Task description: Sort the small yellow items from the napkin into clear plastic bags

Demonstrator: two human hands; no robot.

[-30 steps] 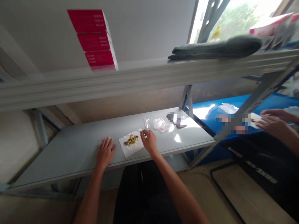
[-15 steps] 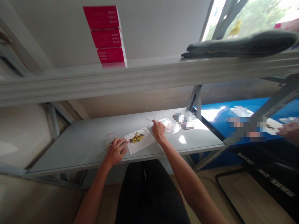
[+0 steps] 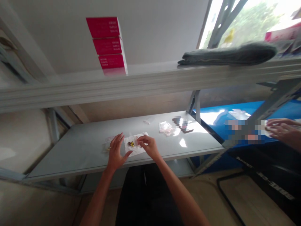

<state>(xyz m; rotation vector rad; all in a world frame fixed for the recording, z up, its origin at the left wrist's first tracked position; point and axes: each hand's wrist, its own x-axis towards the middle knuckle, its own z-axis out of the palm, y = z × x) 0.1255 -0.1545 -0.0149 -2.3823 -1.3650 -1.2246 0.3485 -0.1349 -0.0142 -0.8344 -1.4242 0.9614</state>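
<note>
A white paper sheet [image 3: 138, 150] lies on the grey shelf board [image 3: 77, 150] with a few small yellow and dark pieces [image 3: 131, 144] on it. My left hand [image 3: 115, 152] stands on its edge at the sheet's left side, fingers stretched out and apart, holding nothing. My right hand [image 3: 148, 146] hovers over the sheet's right part, thumb and fingers pinched on what looks like a small clear bag [image 3: 137, 137] just above the pieces. Some flat clear bags [image 3: 107, 143] lie left of my left hand.
A heap of small clear bags [image 3: 166, 128] and one white scrap [image 3: 146, 121] lie farther back on the board. Above, the upper shelf [image 3: 150, 81] carries stacked red boxes [image 3: 108, 45] and a folded grey cloth [image 3: 225, 56]. Another person's hands [image 3: 281, 129] work at a blue table [image 3: 211, 114] on the right.
My right hand came back from the bags at the rear to above the paper, now pinched. My left hand lifted from flat on the board to standing beside the sheet.
</note>
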